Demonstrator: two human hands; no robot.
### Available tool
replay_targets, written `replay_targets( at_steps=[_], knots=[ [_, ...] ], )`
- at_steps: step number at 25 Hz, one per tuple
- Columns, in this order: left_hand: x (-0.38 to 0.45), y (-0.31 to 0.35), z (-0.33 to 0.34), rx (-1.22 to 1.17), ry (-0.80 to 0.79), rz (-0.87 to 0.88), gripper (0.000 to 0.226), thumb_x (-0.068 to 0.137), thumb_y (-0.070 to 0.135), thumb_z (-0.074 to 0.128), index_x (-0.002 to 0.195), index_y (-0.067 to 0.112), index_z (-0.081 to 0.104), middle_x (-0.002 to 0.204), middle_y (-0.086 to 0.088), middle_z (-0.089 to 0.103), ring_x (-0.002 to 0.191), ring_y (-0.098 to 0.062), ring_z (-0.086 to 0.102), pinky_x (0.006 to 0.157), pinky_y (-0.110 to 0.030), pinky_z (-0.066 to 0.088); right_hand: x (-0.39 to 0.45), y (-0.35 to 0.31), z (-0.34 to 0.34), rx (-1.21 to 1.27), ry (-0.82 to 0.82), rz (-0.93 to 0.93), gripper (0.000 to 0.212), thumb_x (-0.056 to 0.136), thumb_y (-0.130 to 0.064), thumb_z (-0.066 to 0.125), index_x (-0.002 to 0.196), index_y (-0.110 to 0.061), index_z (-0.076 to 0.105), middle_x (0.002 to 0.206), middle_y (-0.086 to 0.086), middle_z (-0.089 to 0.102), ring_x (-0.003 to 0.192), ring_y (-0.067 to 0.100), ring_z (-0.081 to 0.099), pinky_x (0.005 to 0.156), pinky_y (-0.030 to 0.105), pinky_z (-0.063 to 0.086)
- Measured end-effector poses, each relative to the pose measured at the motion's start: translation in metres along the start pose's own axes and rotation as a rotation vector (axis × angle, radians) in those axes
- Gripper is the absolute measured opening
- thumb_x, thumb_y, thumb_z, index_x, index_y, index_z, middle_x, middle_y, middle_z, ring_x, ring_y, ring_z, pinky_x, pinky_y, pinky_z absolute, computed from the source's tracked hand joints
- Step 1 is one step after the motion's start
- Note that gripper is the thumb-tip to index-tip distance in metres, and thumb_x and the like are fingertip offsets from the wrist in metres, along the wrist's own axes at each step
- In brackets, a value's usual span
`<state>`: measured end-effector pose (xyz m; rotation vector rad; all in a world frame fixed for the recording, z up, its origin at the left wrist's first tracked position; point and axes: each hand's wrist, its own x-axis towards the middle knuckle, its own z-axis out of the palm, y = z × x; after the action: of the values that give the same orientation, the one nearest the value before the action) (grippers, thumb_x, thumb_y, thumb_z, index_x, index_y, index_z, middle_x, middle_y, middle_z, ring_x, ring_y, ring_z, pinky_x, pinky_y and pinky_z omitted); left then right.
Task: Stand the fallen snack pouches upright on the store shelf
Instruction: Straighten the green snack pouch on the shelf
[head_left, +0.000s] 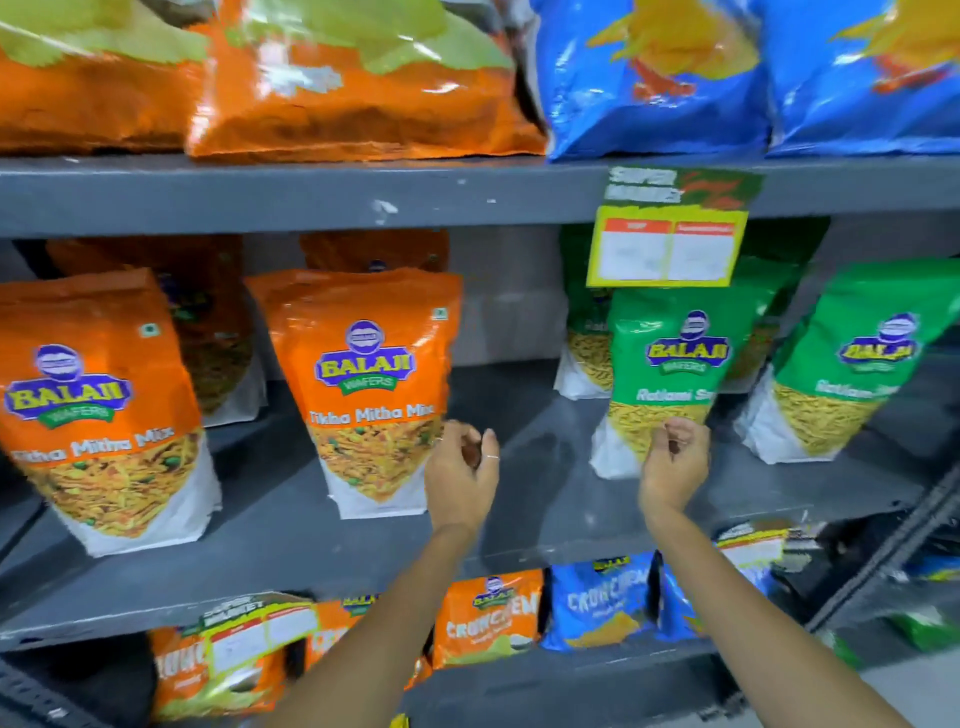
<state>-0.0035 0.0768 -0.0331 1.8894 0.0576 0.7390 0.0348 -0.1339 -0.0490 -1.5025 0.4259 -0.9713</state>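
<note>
Two orange Tikha Mitha Mix pouches stand upright on the grey middle shelf (291, 540), one at the left (98, 405) and one in the middle (374, 384). Two green Ratlami Sev pouches stand upright on the right, one nearer the middle (670, 364) and one at the far right (852, 364). My left hand (462, 478) hovers just right of the middle orange pouch, fingers loosely curled, holding nothing. My right hand (675, 467) is in front of the lower edge of the nearer green pouch, fingers curled; whether it touches the pouch I cannot tell.
More orange and green pouches stand behind the front row. A yellow price tag (667, 249) hangs from the upper shelf edge. Large orange (353, 93) and blue bags (654, 78) fill the top shelf. Smaller orange and blue packs (597, 603) sit on the shelf below.
</note>
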Motion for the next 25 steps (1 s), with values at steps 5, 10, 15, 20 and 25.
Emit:
replay_targets(
  at_steps=[5, 10, 15, 20, 25],
  knots=[
    [-0.027, 0.022, 0.088, -0.055, -0.189, -0.108, 0.018, 0.082, 0.022, 0.06, 0.094, 0.009, 0.056, 0.073, -0.005, 0.055, 0.069, -0.022, 0.052, 0.071, -0.037, 0.045, 0.062, 0.026, -0.04, 0.076, -0.165, 0.113, 0.019, 0.084, -0.001, 0.058, 0.097, -0.009, 0.047, 0.075, 0.0, 0.052, 0.072, 0.02, 0.049, 0.065, 0.015, 0.04],
    [-0.003, 0.064, 0.133, -0.263, -0.293, -0.238, 0.042, 0.083, 0.018, 0.064, 0.122, 0.008, 0.051, 0.103, -0.002, 0.056, 0.088, -0.012, 0.056, 0.079, -0.015, 0.047, 0.092, 0.047, -0.054, 0.016, -0.73, 0.315, 0.076, 0.074, 0.003, 0.07, 0.135, -0.004, 0.025, 0.122, 0.008, 0.047, 0.111, 0.021, 0.048, 0.09, 0.033, 0.045],
    [0.044, 0.088, 0.139, -0.568, -0.411, -0.461, 0.014, 0.086, 0.014, 0.058, 0.099, 0.013, 0.064, 0.102, -0.006, 0.067, 0.091, -0.017, 0.061, 0.088, -0.036, 0.047, 0.111, 0.053, -0.049, -0.047, -0.916, 0.342, 0.107, 0.055, -0.004, 0.085, 0.138, -0.02, 0.019, 0.124, -0.005, 0.044, 0.114, 0.011, 0.042, 0.089, 0.027, 0.04],
    [0.054, 0.084, 0.138, -0.496, -0.329, -0.45, 0.017, 0.079, 0.015, 0.067, 0.063, 0.016, 0.064, 0.057, 0.011, 0.072, 0.069, -0.016, 0.064, 0.086, -0.04, 0.051, 0.114, 0.06, -0.045, -0.053, -0.964, 0.326, 0.109, 0.046, -0.008, 0.09, 0.135, -0.022, 0.028, 0.121, -0.01, 0.049, 0.11, 0.008, 0.045, 0.068, 0.007, 0.042],
    [0.08, 0.09, 0.126, -0.184, -0.214, -0.239, 0.039, 0.057, 0.014, 0.084, 0.038, 0.02, 0.051, 0.046, 0.008, 0.061, 0.053, -0.007, 0.055, 0.06, -0.017, 0.051, 0.116, 0.065, -0.046, -0.054, -0.955, 0.323, 0.078, 0.039, -0.01, 0.092, 0.102, -0.032, 0.053, 0.102, -0.016, 0.064, 0.094, -0.002, 0.058, 0.061, 0.005, 0.048]
  ],
)
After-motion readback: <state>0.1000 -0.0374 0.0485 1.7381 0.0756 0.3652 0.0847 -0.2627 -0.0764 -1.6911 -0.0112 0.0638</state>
